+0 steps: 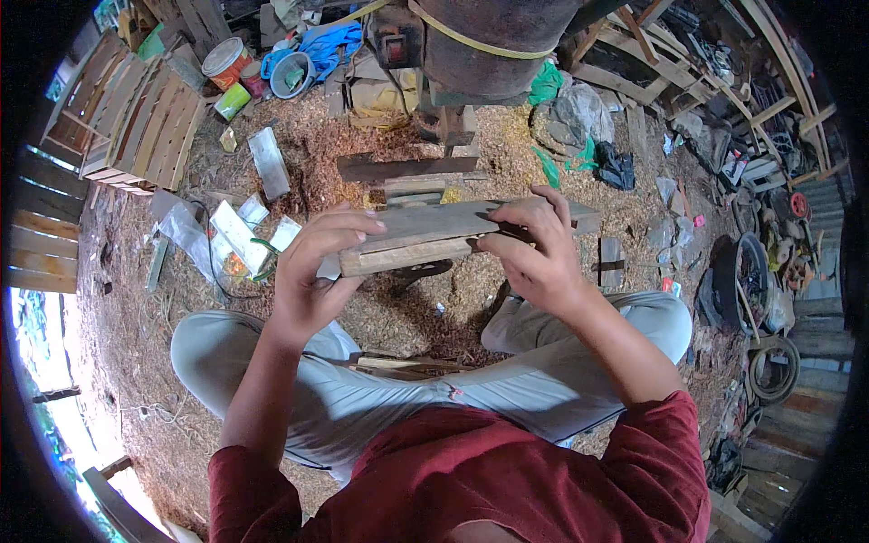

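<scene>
Trousers (pixel 389 412) come nearest, knees spread wide; past them a weathered plank (pixel 425 226) is held up off the floor (pixel 136 317). The left hand (pixel 312 253) clasps its left end, fingers over, thumb under; the right hand (pixel 548 262) pinches the near edge right of centre between finger and thumb. Its long axis runs left to right, the right end slightly farther or higher, I can't tell which. Since a dark gap opens along that edge, I'd keep pressure even and fingertips clear of it. Beyond stands a dark metal drum (pixel 493 54).

The board (pixel 439 224) is rough, matt wood; the trousers (pixel 389 400), matt cloth.
</scene>
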`<state>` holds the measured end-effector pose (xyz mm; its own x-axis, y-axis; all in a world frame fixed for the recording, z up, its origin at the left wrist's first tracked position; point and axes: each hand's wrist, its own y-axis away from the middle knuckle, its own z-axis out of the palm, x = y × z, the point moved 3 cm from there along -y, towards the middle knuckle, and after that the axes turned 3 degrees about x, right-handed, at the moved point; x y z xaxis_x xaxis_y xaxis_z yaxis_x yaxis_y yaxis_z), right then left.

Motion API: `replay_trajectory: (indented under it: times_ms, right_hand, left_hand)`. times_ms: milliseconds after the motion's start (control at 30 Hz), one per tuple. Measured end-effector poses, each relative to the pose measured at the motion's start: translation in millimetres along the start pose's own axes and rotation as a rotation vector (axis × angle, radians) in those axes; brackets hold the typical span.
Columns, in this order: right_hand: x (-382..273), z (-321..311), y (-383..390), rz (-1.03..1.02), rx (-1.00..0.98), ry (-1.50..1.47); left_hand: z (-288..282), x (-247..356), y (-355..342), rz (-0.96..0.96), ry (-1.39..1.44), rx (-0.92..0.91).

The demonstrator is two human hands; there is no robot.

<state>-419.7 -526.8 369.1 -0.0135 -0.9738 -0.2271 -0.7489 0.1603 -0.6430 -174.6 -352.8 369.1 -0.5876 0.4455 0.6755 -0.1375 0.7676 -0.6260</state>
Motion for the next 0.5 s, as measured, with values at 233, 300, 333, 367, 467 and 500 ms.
replay_trajectory:
  times_ms: [233,300,333,367,467,500]
  right_hand:
    - [-1.3,-3.8,-1.9,0.036,0.001,0.052]
    - [-1.5,-4.5,-2.2,0.03,0.004,0.063]
    - [-1.8,-4.9,-3.0,0.029,-0.007,0.081]
    - [-1.5,-5.6,-3.2,0.027,-0.018,0.099]
    - [6.1,-4.4,0.3,0.048,-0.059,0.005]
    - [9.4,-2.2,3.0,0.048,-0.059,0.012]
  left_hand:
    - [6.1,-1.1,-0.2,0.008,0.015,0.01]
    - [9.0,-2.0,0.5,0.014,0.028,0.015]
    - [10.0,-2.4,1.6,-0.034,0.024,0.029]
    - [11.2,-2.6,2.5,-0.081,0.021,0.043]
    - [18.9,-2.5,3.7,-0.271,-0.029,0.042]
    - [20.7,-1.5,3.9,-0.266,-0.025,0.042]
